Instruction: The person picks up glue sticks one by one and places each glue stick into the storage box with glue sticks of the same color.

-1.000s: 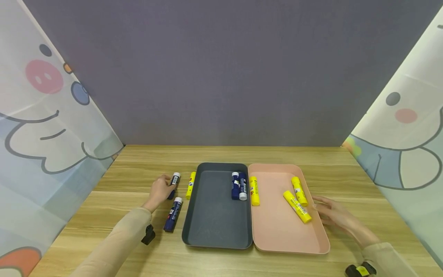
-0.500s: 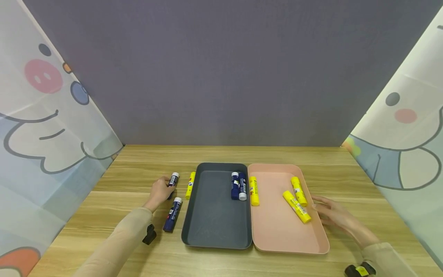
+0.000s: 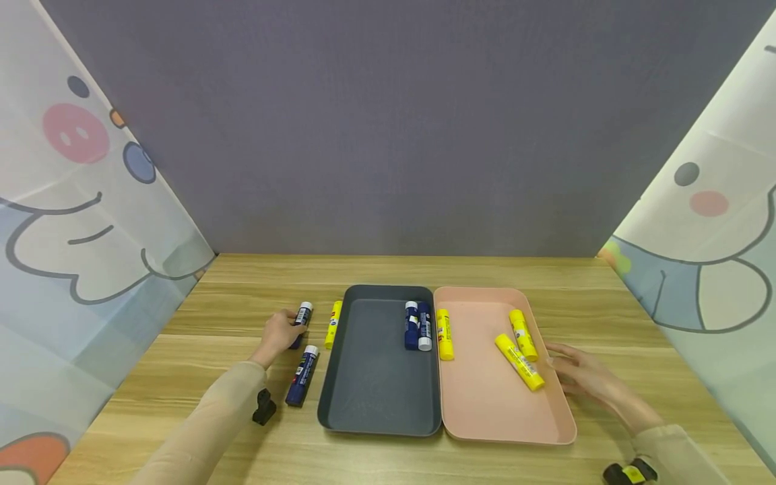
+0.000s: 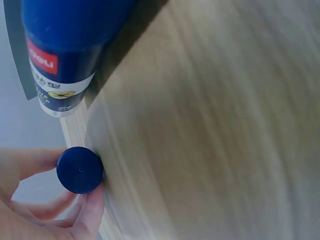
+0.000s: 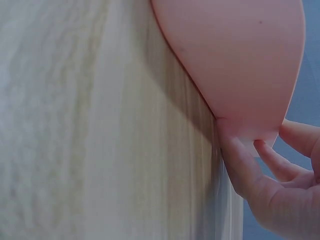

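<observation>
Two hands are working at the bench [image 3: 254,276]: the left hand [image 3: 280,335] is gripping the farther blue glue stick [image 3: 304,313], its thumb and fingers [image 4: 92,210] pressing from opposite sides, parted only by the barrel; the right hand [image 3: 585,374] is resting relaxed fingers against the outer wall of the pink tray [image 3: 485,417], gripping nothing. The held stick is lying left of the dark tray [image 3: 388,397]; whether it is clearing the bench, I am not able to tell. Caution: the yellow glue stick [image 3: 333,325] is lying between the held stick and the dark tray, so a low sideways carry could be knocking it or catching the tray's rim. The hold is sitting toward the blue end, so the capped end might be tipping. Excess right-hand pressure could be shifting both touching trays. The left wrist view is showing the held stick's round end face, while only the head view is showing its white cap. The right wrist view is revealing one finger touching low near the bench; the head view is adding three yellow sticks [image 3: 445,335] inside.
</observation>
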Demonstrator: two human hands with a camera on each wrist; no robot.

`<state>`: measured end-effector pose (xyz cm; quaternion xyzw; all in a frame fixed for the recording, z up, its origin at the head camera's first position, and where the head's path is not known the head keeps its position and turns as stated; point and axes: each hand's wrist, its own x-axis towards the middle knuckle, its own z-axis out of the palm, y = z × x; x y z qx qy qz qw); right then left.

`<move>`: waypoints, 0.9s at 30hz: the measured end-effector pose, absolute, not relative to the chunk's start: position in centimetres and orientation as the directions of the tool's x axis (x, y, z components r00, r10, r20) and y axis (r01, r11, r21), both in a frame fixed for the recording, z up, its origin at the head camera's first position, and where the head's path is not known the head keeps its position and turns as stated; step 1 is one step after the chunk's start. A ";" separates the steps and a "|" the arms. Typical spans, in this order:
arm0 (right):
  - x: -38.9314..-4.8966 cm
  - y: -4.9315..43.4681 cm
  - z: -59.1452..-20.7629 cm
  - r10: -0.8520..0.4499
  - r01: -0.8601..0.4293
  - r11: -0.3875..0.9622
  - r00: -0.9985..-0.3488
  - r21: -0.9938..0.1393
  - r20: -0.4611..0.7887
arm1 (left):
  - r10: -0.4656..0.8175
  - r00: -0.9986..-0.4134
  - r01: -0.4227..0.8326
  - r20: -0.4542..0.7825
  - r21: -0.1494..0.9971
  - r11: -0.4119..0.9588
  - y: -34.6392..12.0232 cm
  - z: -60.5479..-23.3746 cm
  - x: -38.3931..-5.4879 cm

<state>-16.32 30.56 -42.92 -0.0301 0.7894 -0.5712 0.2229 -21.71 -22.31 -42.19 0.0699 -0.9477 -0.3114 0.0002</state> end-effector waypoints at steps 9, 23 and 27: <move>-16.4 30.6 -43.0 -0.302 0.203 0.344 -0.900 -0.917 -0.313 | -0.140 -0.988 -0.147 -0.061 0.628 0.764 -22.5 -41.9 -21.6; -16.4 30.6 -42.8 -0.306 0.206 0.345 -0.898 -0.916 -0.317 | -0.138 -0.990 -0.126 -0.037 0.683 0.720 -21.8 -40.5 -21.6; -16.3 30.6 -42.8 -0.306 0.206 0.348 -0.897 -0.915 -0.318 | -0.134 -0.990 -0.117 -0.030 0.693 0.712 -21.3 -39.9 -21.4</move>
